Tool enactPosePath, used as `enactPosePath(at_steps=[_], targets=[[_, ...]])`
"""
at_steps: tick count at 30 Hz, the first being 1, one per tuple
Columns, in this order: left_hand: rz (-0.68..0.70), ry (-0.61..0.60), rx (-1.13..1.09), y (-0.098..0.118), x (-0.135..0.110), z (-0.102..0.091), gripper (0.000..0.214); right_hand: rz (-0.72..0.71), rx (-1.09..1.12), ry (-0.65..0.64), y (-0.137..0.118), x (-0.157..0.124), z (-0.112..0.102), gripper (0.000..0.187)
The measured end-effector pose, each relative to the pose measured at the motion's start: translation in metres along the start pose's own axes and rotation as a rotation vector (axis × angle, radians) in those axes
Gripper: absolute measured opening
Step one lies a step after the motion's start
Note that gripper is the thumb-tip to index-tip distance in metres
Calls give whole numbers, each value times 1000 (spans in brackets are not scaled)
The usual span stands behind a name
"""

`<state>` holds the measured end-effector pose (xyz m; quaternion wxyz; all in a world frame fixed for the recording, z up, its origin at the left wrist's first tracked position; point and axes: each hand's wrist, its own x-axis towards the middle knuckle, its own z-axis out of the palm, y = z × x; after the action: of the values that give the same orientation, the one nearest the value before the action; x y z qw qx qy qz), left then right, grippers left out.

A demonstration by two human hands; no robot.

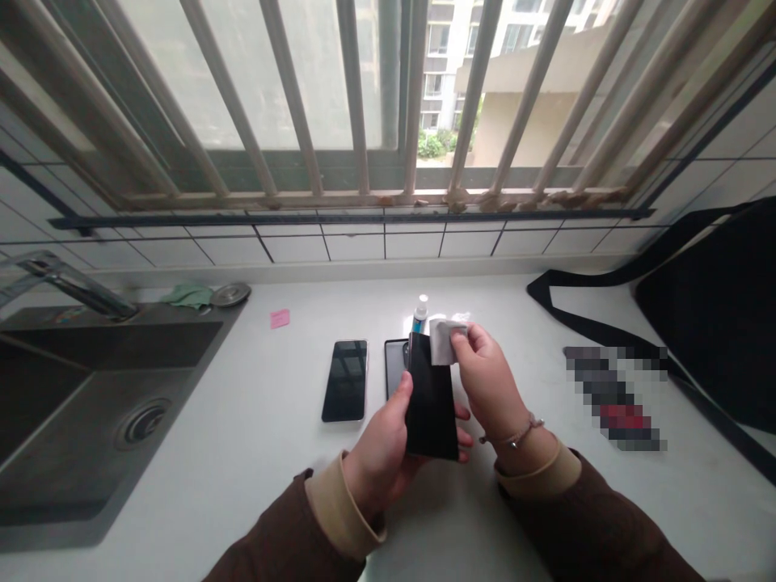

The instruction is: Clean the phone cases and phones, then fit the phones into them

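A black smartphone (pixel 432 408) is held up in my left hand (pixel 388 436), thumb along its left edge and fingertips showing past the right edge. My right hand (pixel 485 368) pinches a white cloth (pixel 443 343) against the upper right part of the phone's dark screen. Behind the held phone, partly hidden, a phone case (pixel 395 364) lies on the counter. A small white-capped spray bottle (pixel 419 314) with a blue label is just beyond the phone's top. To the left, a second smartphone (pixel 345 381) rests screen up.
A metal sink (pixel 54 436) with a faucet (pixel 85 287) occupies the left. Near its rim lie a green cloth (pixel 187 296) and a drain strainer (pixel 230 294). A pink sticky note (pixel 280 318) is on the white counter (pixel 267 501). At right sit a black bag (pixel 715 315) and a blurred-out object (pixel 615 398).
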<state>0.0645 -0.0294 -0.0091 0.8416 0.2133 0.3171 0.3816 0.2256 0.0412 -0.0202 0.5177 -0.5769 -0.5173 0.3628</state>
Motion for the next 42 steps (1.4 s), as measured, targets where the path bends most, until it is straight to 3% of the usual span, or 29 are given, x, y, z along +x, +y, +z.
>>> enactPosePath(at_steps=[2, 4, 6, 9, 11, 17, 22, 25, 30, 36, 39, 42], targets=[[20, 19, 4, 2, 0, 0, 73, -115, -98, 195, -5, -1, -5, 29], [38, 42, 16, 2, 0, 0, 71, -270, -225, 295, -10, -4, -7, 26], [55, 66, 36, 2, 1, -1, 67, -459, -345, 203, -12, -8, -6, 24], [95, 142, 59, 1, 3, -2, 60, -742, -433, -113, -6, -13, 2, 29], [133, 211, 59, 2, 5, -2, 58, -840, -454, -254, -2, -16, 8, 31], [186, 326, -51, 25, 2, -3, 62, -957, -353, -375, -8, -26, 16, 30], [271, 317, -150, 43, -7, -14, 54, -1121, -294, -496, -17, -34, 19, 32], [268, 304, -141, 39, -8, -17, 56, -1126, -374, -506, -17, -35, 21, 37], [322, 273, -68, 21, -3, -20, 58, -972, -525, -403, -13, -33, 22, 48], [124, 162, 252, 8, -7, -37, 76, -798, -576, -285, -10, -28, 22, 52], [195, 138, 243, 6, -5, -38, 74, -787, -543, -287, -9, -28, 21, 53], [382, 165, 99, 11, 0, -31, 65, -844, -513, -360, -10, -31, 22, 49]])
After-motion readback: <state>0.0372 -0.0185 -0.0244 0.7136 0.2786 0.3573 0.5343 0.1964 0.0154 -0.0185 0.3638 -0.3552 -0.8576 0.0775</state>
